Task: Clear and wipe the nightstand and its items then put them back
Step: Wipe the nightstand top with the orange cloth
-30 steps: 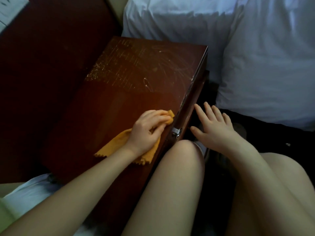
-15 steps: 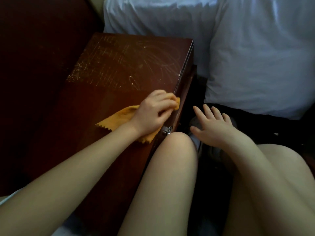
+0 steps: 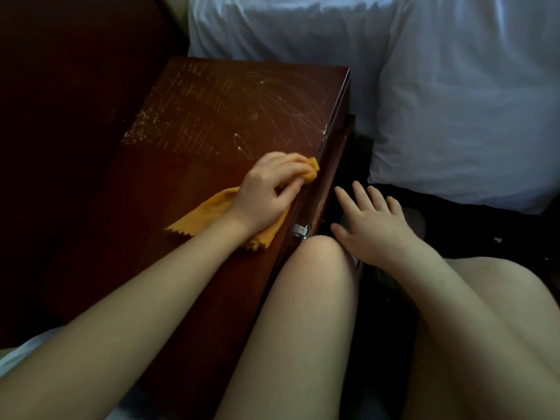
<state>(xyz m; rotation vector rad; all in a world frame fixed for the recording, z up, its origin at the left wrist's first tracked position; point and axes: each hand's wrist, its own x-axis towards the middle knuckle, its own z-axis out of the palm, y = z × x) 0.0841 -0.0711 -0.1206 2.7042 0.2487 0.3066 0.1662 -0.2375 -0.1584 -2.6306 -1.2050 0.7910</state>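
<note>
One orange cloth (image 3: 209, 212), gripped by left hand (image 3: 266, 192) at nightstand (image 3: 212, 116) right edge; right hand (image 3: 372, 225) loose, fingers spread.

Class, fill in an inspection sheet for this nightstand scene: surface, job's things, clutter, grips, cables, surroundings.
Surface: nightstand top, dark wood, pale scratches on its far half.
Job's things: orange cloth lying on the top near its right edge.
Clutter: nothing seen.
Grips: left hand holds the cloth bunched against the top; right hand open, fingers spread, off the nightstand beside a knee.
Cables: nothing seen.
Surroundings: white pillows to the right; metal fitting on the nightstand's edge.
</note>
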